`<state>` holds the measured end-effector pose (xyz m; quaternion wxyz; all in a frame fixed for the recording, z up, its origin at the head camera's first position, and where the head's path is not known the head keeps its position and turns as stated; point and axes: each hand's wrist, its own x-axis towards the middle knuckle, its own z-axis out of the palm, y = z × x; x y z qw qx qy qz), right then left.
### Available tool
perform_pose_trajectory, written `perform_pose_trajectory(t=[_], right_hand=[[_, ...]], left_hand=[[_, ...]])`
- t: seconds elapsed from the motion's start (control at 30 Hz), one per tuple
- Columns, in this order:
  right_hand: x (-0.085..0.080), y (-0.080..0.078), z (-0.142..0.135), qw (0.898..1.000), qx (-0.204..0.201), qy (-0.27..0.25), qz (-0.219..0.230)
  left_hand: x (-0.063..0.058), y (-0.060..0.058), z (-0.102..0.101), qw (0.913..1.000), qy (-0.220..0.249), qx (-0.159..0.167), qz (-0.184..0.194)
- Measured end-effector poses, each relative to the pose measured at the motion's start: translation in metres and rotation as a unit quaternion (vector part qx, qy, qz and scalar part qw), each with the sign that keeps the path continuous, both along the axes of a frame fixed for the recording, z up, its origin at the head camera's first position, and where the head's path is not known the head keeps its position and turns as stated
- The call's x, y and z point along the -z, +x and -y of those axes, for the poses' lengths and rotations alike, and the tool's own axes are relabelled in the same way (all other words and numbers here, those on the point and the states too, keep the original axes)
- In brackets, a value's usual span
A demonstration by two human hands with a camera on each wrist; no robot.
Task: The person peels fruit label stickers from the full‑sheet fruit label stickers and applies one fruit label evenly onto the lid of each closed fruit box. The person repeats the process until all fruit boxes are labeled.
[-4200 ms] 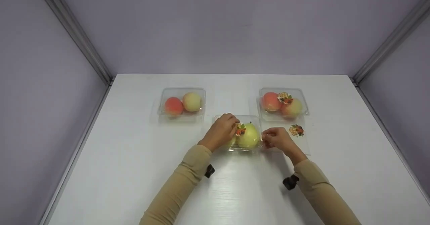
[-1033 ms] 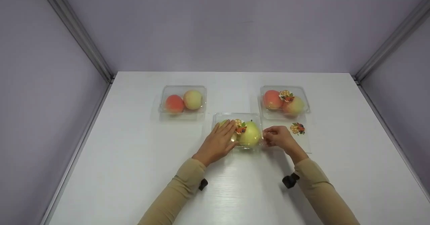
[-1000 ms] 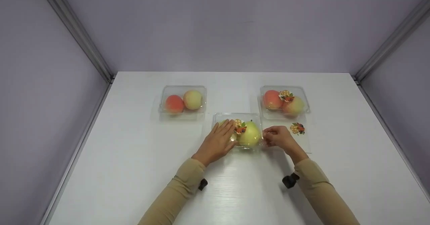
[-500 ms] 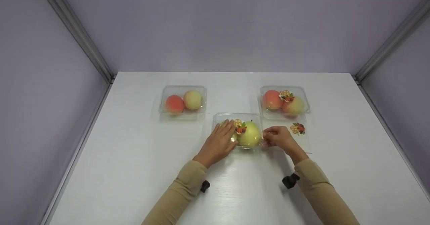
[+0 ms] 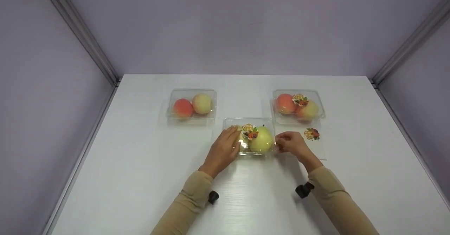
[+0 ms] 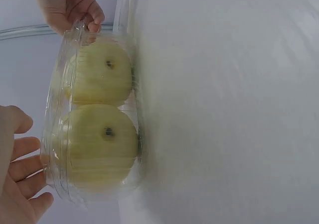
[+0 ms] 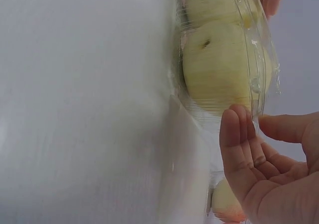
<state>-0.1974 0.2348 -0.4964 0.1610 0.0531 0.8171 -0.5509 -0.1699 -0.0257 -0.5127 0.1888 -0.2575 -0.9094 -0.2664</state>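
A clear plastic clamshell box (image 5: pixel 246 154) with two yellow-green pears (image 5: pixel 261 141) sits mid-table, its lid down. On the lid lies a sticker (image 5: pixel 250 133) printed with a waffle and berries. My left hand (image 5: pixel 222 149) is at the box's left side, fingers nearly straight and spread over the lid's left part, covering much of one pear; in the left wrist view the fingertips (image 6: pixel 32 157) reach the lid's edge. At the right end, my right hand (image 5: pixel 291 145) pinches the box's rim between thumb and fingers, as the right wrist view shows.
Behind on the left stands a clear box (image 5: pixel 191 93) with two peach-like fruits and no sticker. A similar box (image 5: pixel 313 93) at back right bears a sticker. A sheet (image 5: pixel 319 150) with one more sticker (image 5: pixel 312 134) lies right of my right hand.
My left hand first had its fingers at the sticker, then lay flat over the lid, and now has drawn back left, baring the whole sticker. The right hand has stayed at the rim.
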Motion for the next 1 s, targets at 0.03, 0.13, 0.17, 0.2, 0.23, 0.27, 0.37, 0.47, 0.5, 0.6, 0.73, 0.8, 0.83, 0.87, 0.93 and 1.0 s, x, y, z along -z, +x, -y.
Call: perform_pose_trajectory(t=[0.03,0.13,0.17,0.2,0.23,0.27,0.37,0.47,0.5,0.6,0.73,0.8,0.83,0.87,0.93,1.0], right_hand=[[-0.001,0.001,0.000,1.000,0.000,-0.002,0.001],[-0.004,0.003,0.000,1.000,-0.004,-0.009,0.004],[-0.004,0.003,0.000,1.000,-0.006,-0.009,0.004],[-0.003,0.004,-0.001,1.000,-0.008,-0.009,0.004],[-0.002,0.005,-0.001,1.000,-0.009,-0.009,0.003],[-0.002,0.005,-0.001,1.000,-0.010,-0.010,0.003],[0.000,0.008,-0.003,1.000,-0.016,-0.014,-0.002],[0.001,0.013,-0.005,0.999,-0.026,-0.032,-0.012],[0.002,0.014,-0.006,0.999,-0.028,-0.033,-0.013],[0.003,0.015,-0.006,0.999,-0.022,-0.028,-0.009],[0.003,0.016,-0.004,1.000,-0.011,-0.007,0.001],[-0.004,0.019,-0.001,1.000,-0.012,-0.001,0.003],[-0.005,0.019,-0.001,1.000,-0.015,-0.001,0.002],[-0.005,0.020,-0.001,1.000,-0.017,-0.001,0.003],[-0.006,0.020,0.000,1.000,-0.019,-0.001,0.005],[-0.004,0.019,-0.001,1.000,-0.021,-0.002,0.006]], left_hand=[[0.001,-0.001,0.001,0.9999,0.012,-0.005,-0.011],[0.004,-0.002,0.003,0.9976,0.053,-0.021,-0.039],[0.005,-0.003,0.004,0.9964,0.066,-0.026,-0.046],[0.005,-0.003,0.005,0.9951,0.079,-0.033,-0.050],[0.005,-0.003,0.006,0.9938,0.089,-0.040,-0.054],[0.006,-0.003,0.007,0.9925,0.098,-0.048,-0.055],[0.006,-0.002,0.010,0.9897,0.116,-0.072,-0.046],[0.006,0.000,0.012,0.9874,0.126,-0.094,-0.020],[0.006,0.000,0.013,0.9865,0.130,-0.099,-0.009],[0.007,0.002,0.014,0.9836,0.139,-0.113,0.022],[0.011,0.003,0.017,0.9803,0.145,-0.122,0.053],[0.013,0.003,0.019,0.9790,0.148,-0.123,0.066],[0.015,0.004,0.020,0.9787,0.148,-0.122,0.073],[0.016,0.004,0.020,0.9780,0.148,-0.121,0.082],[0.017,0.004,0.021,0.9764,0.153,-0.116,0.098],[0.017,0.004,0.021,0.9752,0.154,-0.112,0.112]])
